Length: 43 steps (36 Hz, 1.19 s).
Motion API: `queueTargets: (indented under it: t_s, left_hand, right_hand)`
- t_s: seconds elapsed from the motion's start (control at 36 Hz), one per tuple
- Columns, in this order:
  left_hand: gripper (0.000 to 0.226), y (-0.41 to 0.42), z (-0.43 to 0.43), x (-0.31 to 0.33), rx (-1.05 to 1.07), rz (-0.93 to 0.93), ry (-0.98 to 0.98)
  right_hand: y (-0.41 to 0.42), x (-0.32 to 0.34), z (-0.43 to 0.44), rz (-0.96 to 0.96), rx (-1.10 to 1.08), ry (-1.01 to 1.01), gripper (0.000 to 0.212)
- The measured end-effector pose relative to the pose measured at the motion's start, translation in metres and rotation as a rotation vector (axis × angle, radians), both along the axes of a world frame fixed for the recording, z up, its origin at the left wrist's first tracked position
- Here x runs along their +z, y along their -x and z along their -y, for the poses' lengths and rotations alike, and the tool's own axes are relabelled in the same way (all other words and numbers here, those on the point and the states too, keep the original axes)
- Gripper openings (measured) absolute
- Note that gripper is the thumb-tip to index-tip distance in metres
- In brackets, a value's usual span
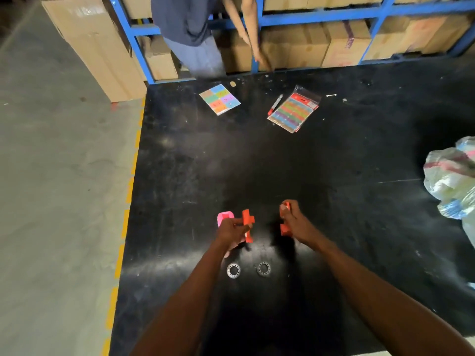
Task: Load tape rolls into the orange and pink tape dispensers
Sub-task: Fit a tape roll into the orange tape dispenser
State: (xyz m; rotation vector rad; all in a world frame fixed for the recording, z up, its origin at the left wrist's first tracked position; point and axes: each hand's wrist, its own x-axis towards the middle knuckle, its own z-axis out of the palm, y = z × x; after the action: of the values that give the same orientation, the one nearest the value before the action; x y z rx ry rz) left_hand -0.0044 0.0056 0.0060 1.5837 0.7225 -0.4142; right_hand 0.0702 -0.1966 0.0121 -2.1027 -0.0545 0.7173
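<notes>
Over the black table [334, 176], the left hand [232, 231] grips one orange dispenser piece [248, 219] beside the pink dispenser [224, 217], the right hand [295, 222] clamps another orange piece [284, 228], and two tape rolls [233, 270] lie nearer.

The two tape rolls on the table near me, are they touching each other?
Apart. The head view shows the left tape roll and the right tape roll lying flat with a clear strip of black table between them.
</notes>
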Motion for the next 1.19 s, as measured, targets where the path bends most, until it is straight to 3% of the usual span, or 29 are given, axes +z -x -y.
queueTargets:
  t_s: [0.11,0.19,0.31,0.47,0.75,0.89,0.94,1.03,1.08,1.19]
  left_hand:
    - [0.033,-0.003,0.021,-0.007,-0.114,-0.036,-0.304]
    - [0.028,-0.008,0.04,-0.01,-0.132,-0.036,-0.508]
    - [0.047,-0.017,0.056,-0.021,-0.17,-0.092,-0.686]
    - [0.067,-0.024,0.06,-0.032,-0.201,-0.134,-0.779]
    - [0.075,-0.017,0.066,-0.034,-0.166,-0.149,-0.778]
    - [0.059,-0.011,0.067,-0.024,-0.132,-0.068,-0.85]
    - [0.04,-0.009,0.067,-0.018,-0.041,0.092,-0.794]
    - [0.017,-0.01,0.068,0.002,0.109,0.278,-0.305]
    - [0.027,-0.012,0.065,0.01,0.043,0.253,0.006]
    - [0.041,-0.01,0.064,0.011,-0.182,0.293,0.053]
  right_hand:
    - [-0.008,0.003,0.003,-0.004,0.07,-0.067,0.028]
    - [-0.009,0.003,0.001,-0.005,0.078,-0.112,0.034]
    - [-0.008,0.003,0.004,-0.027,0.078,-0.093,0.028]
    - [-0.004,-0.005,0.022,-0.022,0.096,-0.069,0.031]
    - [-0.001,-0.013,0.029,-0.02,0.129,-0.102,0.037]
    - [0.001,-0.013,0.025,-0.083,0.094,-0.162,0.044]
    - [0.0,-0.019,0.025,-0.095,0.072,-0.179,0.042]
    - [-0.001,-0.028,0.023,-0.087,0.042,-0.224,0.039]
    - [-0.001,-0.03,0.021,-0.085,0.013,-0.261,0.045]
    - [-0.003,-0.046,0.019,-0.11,-0.015,-0.356,0.053]
